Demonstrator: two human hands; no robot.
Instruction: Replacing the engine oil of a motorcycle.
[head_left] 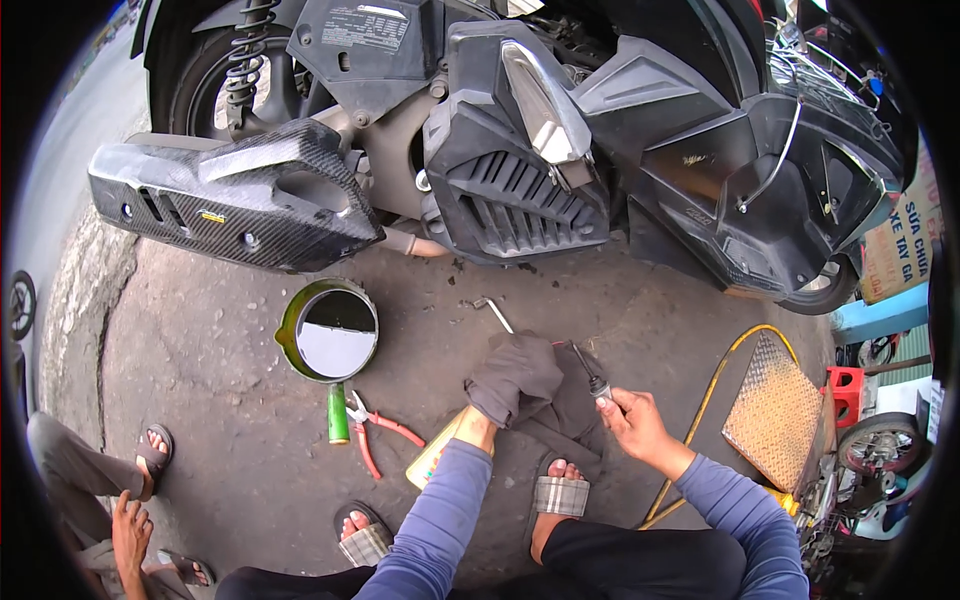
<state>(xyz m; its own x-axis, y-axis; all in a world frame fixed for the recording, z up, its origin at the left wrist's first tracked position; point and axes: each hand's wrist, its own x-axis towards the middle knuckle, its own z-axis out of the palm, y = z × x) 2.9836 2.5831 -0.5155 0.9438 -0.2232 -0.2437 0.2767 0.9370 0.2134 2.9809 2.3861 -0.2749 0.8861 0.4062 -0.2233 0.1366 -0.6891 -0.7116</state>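
Observation:
A dark grey rag [520,375] is bunched around my left hand [477,430], which grips it. The folds hide the fingers, and the rag's loose end hangs to the right. My right hand [637,425] is closed on a small thin-stemmed part [598,388] with a dark ribbed collar and a grey end. Its dark stem points up and left toward the rag. A metal wrench-like tool with an angled end [494,312] lies just beyond the rag. Partly under my left forearm lies a pale yellow container [428,462].
A black scooter [520,160] with a carbon-patterned exhaust cover [240,195] stands ahead. Left are a green-handled pan of dark liquid [337,333] and red-handled pliers [372,430]. Right is a yellow-framed metal plate [775,410]. Another person's hand [130,530] shows lower left.

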